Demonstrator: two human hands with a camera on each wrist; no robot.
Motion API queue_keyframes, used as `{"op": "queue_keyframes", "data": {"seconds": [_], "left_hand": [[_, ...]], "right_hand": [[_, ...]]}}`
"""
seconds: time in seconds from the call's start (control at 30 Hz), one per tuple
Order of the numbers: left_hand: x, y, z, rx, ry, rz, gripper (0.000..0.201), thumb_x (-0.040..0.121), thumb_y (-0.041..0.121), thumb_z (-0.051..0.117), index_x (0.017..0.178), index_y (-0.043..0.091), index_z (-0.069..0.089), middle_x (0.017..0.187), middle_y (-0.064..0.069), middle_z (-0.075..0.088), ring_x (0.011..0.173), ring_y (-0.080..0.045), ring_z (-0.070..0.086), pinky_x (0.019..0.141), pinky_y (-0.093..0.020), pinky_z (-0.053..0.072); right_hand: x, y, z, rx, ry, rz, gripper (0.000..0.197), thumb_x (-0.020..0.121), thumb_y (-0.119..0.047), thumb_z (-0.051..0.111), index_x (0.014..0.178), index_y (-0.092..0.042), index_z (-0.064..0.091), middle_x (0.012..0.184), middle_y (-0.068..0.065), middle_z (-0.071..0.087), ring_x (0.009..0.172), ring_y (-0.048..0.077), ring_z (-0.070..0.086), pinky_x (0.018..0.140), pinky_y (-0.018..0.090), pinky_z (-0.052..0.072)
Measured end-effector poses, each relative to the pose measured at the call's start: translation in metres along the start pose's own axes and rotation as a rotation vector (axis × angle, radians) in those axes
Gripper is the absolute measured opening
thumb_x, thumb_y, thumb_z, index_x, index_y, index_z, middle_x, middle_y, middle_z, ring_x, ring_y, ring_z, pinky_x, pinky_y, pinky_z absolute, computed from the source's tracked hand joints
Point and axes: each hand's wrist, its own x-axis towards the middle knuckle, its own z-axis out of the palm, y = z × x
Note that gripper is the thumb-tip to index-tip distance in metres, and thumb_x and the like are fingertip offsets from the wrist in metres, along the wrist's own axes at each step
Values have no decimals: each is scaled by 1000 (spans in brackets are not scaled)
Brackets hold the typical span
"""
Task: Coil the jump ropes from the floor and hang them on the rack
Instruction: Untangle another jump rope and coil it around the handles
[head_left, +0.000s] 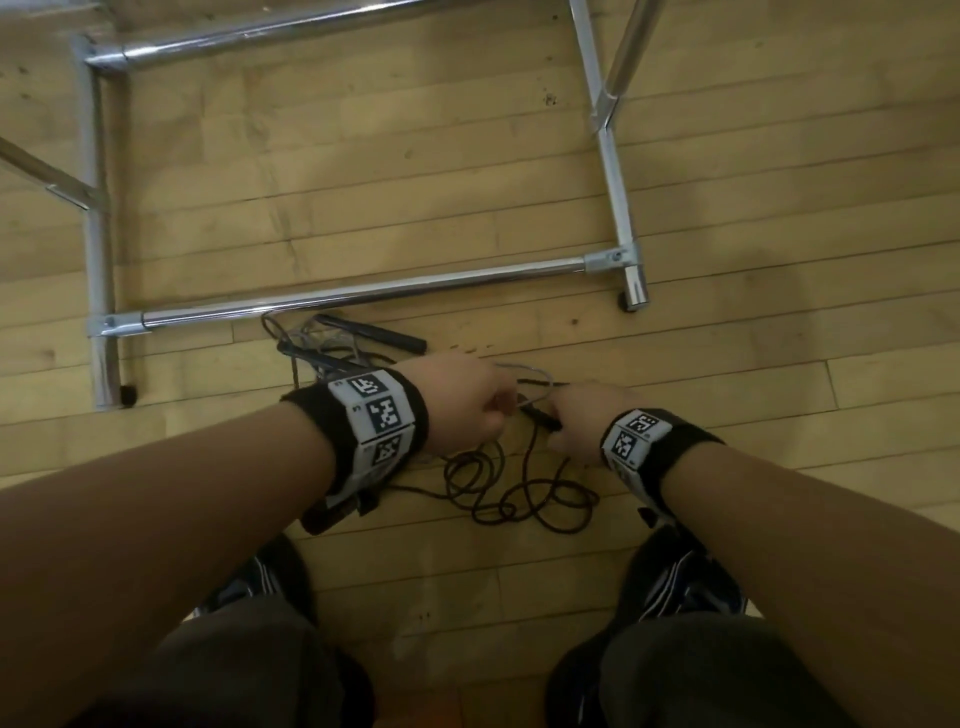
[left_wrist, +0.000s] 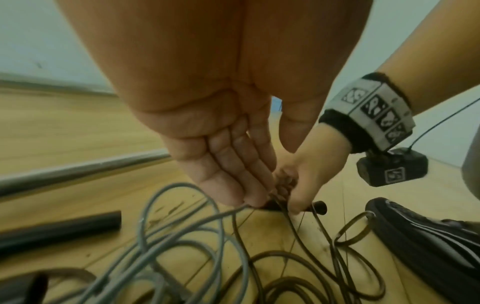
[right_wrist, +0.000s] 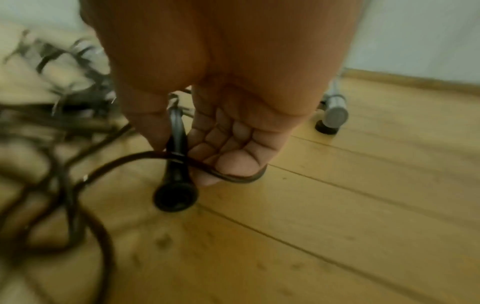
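Note:
A dark jump rope (head_left: 519, 499) lies in loose tangled loops on the wooden floor in front of my feet. My right hand (head_left: 571, 421) (right_wrist: 179, 152) grips one of its black handles (right_wrist: 176, 191) (left_wrist: 318, 207), and a strand of the dark rope (right_wrist: 233, 179) loops round the fingers. My left hand (head_left: 467, 405) (left_wrist: 262, 174) reaches in beside it with straight fingers (left_wrist: 233, 185); their tips touch the cords at the handle, and the thumb stands apart. A grey rope (left_wrist: 182, 236) (head_left: 535, 376) lies heaped just beyond. The chrome rack's (head_left: 363, 293) bottom bar runs across the floor behind the ropes.
Two more black handles (head_left: 384, 335) (left_wrist: 59, 226) lie by the grey rope near the rack bar. The rack's foot (right_wrist: 335, 113) stands to the right. My shoes (head_left: 691, 577) (left_wrist: 415, 236) and knees are close behind the dark rope.

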Motion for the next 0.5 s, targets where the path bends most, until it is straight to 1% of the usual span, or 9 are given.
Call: {"op": "queue_keyframes", "data": {"seconds": [0.07, 0.1, 0.13, 0.2, 0.27, 0.33, 0.37, 0.43, 0.5], "left_hand": [[7, -3, 1, -67, -4, -62, 24, 109, 51, 48, 112, 34, 64, 106, 9, 69, 91, -12, 62, 76, -30, 50], [10, -5, 1, -149, 7, -105, 31, 107, 58, 45, 102, 35, 64, 100, 8, 71, 87, -11, 64, 73, -31, 51], [11, -6, 0, -259, 29, -149, 39, 105, 65, 42, 96, 34, 65, 95, 8, 74, 85, -12, 67, 73, -33, 54], [13, -9, -4, -485, 78, -228, 49, 102, 72, 41, 97, 32, 70, 91, 10, 79, 85, -12, 73, 82, -38, 61], [12, -9, -10, -630, 112, -239, 46, 102, 68, 48, 101, 30, 73, 89, 12, 81, 81, -10, 77, 84, -38, 64], [5, -7, -19, -730, 140, -218, 37, 103, 61, 55, 106, 28, 72, 93, 9, 81, 80, -8, 78, 81, -36, 65], [1, -5, -23, -784, 164, -210, 35, 103, 58, 57, 108, 26, 72, 96, 6, 81, 81, -10, 78, 81, -35, 65], [-11, 1, -34, -878, 227, -212, 37, 103, 55, 59, 109, 21, 72, 93, 1, 81, 80, -15, 79, 77, -35, 65], [-28, 9, -43, -900, 289, -238, 44, 102, 56, 60, 106, 14, 72, 82, -2, 81, 74, -18, 79, 71, -34, 64]], "right_hand": [[-7, -1, -13, 251, 28, 1, 23, 91, -38, 64, 108, -22, 63, 92, 0, 66, 81, 18, 63, 61, 30, 51], [-13, -2, -20, 387, 49, 4, 20, 91, -37, 65, 105, -23, 64, 93, 0, 68, 84, 19, 65, 63, 30, 53], [-18, -4, -28, 506, 67, -5, 18, 91, -36, 66, 104, -23, 65, 94, 0, 69, 86, 19, 67, 65, 32, 56], [-30, -7, -43, 661, 87, -46, 18, 93, -32, 67, 107, -20, 66, 97, 2, 72, 87, 18, 71, 73, 36, 62], [-43, -10, -56, 726, 117, -86, 19, 93, -27, 68, 109, -17, 66, 98, 5, 74, 88, 18, 73, 79, 42, 64], [-56, -13, -67, 748, 168, -116, 19, 93, -25, 68, 110, -16, 66, 100, 7, 74, 90, 21, 73, 82, 47, 63], [-63, -15, -72, 744, 205, -129, 20, 93, -25, 68, 110, -16, 67, 100, 7, 74, 90, 22, 73, 83, 48, 62], [-80, -20, -83, 686, 313, -151, 20, 92, -29, 67, 109, -17, 67, 98, 5, 73, 87, 21, 71, 81, 46, 61], [-101, -27, -93, 634, 406, -187, 14, 91, -33, 66, 101, -22, 66, 93, 1, 70, 83, 19, 68, 74, 40, 60]]}}
